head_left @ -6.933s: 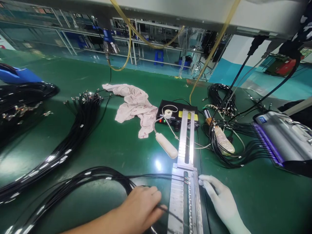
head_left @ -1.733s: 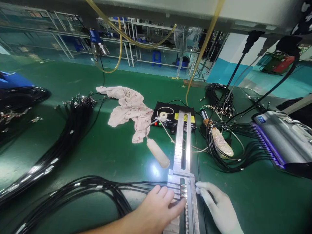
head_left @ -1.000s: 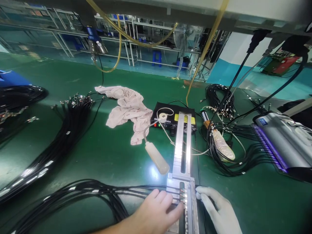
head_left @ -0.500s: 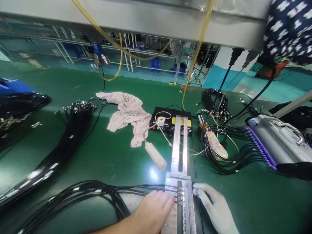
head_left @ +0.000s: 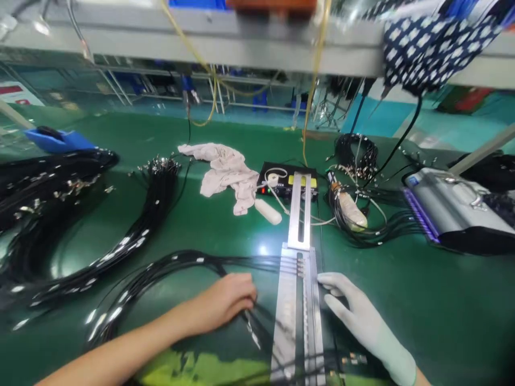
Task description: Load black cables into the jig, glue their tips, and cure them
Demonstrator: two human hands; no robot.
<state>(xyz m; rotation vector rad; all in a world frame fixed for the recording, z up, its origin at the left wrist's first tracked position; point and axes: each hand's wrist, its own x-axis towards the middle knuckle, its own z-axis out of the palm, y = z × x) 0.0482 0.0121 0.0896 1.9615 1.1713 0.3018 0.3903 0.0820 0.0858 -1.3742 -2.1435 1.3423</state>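
Note:
My bare left hand (head_left: 229, 301) is left of the slotted metal fixture (head_left: 285, 300), its fingers curled round black cables (head_left: 254, 328) that run down toward the fixture's near end. Small metal-tipped connectors (head_left: 300, 265) sit side by side in the fixture's slot, with their cables trailing left. My right hand (head_left: 356, 308), in a white glove, is at the fixture's right side with thumb and forefinger apart and nothing between them. Its forefinger tip is close to the rail; contact cannot be told. More loose connectors (head_left: 354, 359) lie at the fixture's near right, blurred.
A black control box (head_left: 277, 185) stands behind the fixture, near a white-handled tool (head_left: 268, 212) and a crumpled cloth (head_left: 225, 169). Thick cable bundles (head_left: 132, 241) cover the left. At right are a silver machine (head_left: 462, 209) and coiled cables (head_left: 356, 155). A metal shelf (head_left: 241, 45) crosses above.
My left hand has come off the connectors in the slot and moved left onto the cables. The right hand stays by the rail. The camera view has shifted.

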